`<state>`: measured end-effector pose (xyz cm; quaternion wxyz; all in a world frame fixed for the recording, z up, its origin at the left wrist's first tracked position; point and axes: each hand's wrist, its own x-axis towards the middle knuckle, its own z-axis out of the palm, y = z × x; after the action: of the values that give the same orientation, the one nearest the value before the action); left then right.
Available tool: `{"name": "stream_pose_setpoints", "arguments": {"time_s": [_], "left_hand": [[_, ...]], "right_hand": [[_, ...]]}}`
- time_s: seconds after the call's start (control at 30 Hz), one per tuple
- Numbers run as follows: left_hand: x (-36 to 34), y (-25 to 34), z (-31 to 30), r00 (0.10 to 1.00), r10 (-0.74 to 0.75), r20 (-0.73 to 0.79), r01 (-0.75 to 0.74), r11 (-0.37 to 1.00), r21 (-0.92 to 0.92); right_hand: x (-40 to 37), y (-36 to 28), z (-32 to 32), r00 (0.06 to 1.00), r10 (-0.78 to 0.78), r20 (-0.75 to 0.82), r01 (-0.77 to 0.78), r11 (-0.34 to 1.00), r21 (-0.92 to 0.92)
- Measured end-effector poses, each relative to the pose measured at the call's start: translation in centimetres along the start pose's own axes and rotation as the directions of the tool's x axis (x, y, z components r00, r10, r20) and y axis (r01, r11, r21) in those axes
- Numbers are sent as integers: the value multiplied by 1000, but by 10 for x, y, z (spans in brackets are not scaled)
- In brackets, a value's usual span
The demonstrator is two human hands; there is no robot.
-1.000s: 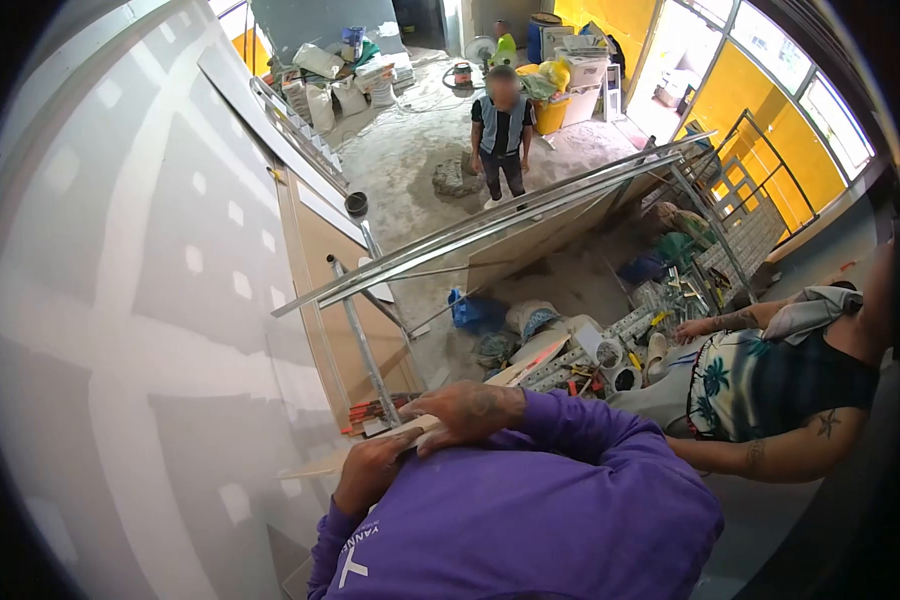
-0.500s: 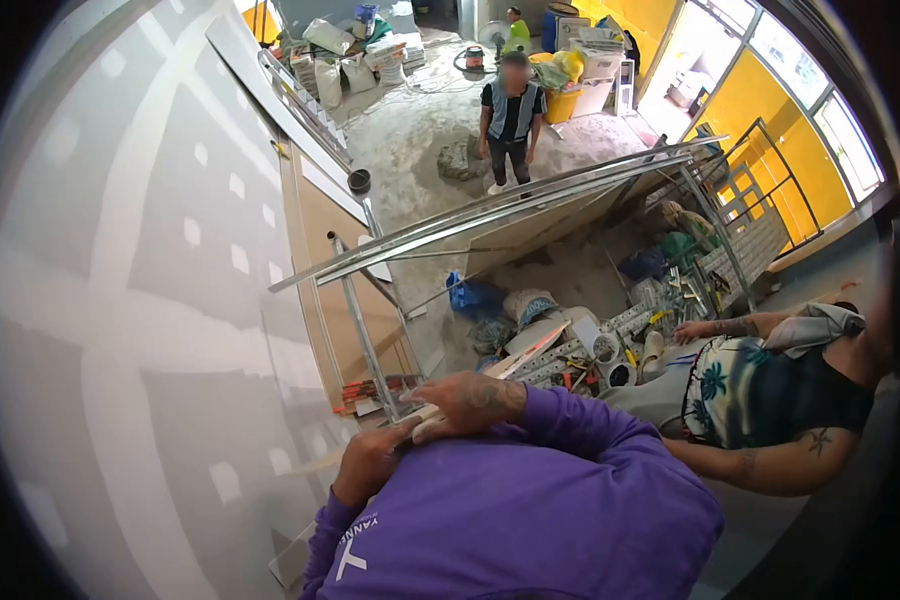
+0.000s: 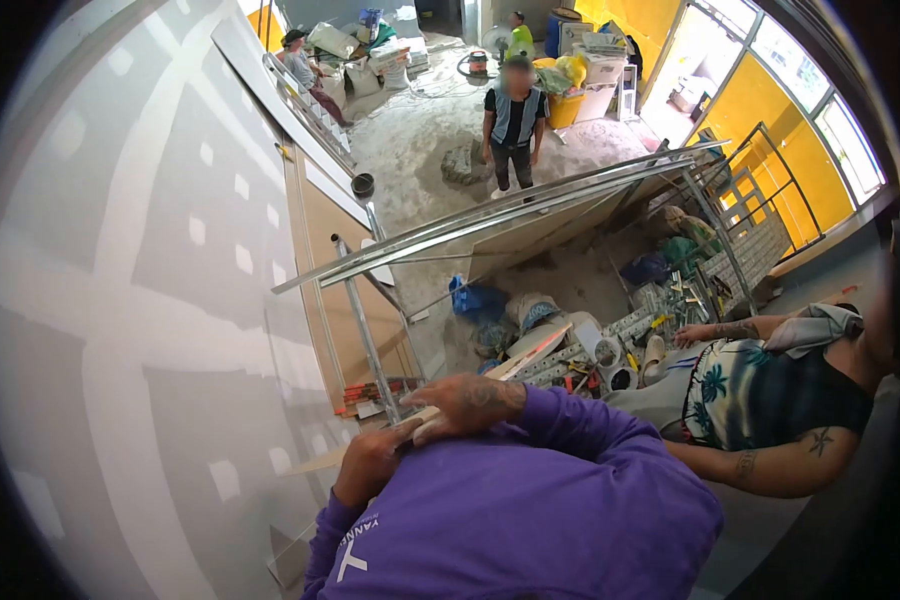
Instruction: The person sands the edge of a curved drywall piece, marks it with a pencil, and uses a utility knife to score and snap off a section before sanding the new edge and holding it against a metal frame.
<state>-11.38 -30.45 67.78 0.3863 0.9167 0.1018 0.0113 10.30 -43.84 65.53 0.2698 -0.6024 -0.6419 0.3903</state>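
Note:
My left hand (image 3: 368, 462) and my right hand (image 3: 467, 404) are close together in front of my chest, at the cuffs of my purple sleeves. Fingers of both are bent around a narrow pale edge between them; what they grip is mostly hidden, and I cannot tell its kind. A pale plank (image 3: 532, 352) with an orange-red mark runs out from behind my right hand. Just beyond my fingers stands a metal scaffold post (image 3: 370, 345), which meets long metal rails (image 3: 500, 222). Several orange-red tools (image 3: 375, 393) lie near its foot.
A jointed plasterboard wall (image 3: 120, 300) fills the left. A person (image 3: 780, 390) in a palm-print top is close on my right, beside piled tools and tape rolls (image 3: 610, 352). Below, another person (image 3: 515, 120) stands facing me. A ladder (image 3: 305, 110) and sacks (image 3: 370, 70) are farther back.
A person in a cap has come into view at the far left, by the ladder. My view has shifted slightly; my hands keep the same position.

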Motion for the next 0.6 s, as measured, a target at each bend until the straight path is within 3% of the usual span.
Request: {"name": "stream_pose_setpoints", "arguments": {"time_s": [0.23, 0.6], "left_hand": [[-1, 0, 4, 997, 66, -36, -66, 998, -2], [-2, 13, 3, 1000, 21, 12, -21, 1000, 14]], "right_hand": [[-5, -4, -1, 1000, 8, 16, -9, 998, 58], [-10, 1, 6, 999, 25, 28, -27, 998, 57]]}}
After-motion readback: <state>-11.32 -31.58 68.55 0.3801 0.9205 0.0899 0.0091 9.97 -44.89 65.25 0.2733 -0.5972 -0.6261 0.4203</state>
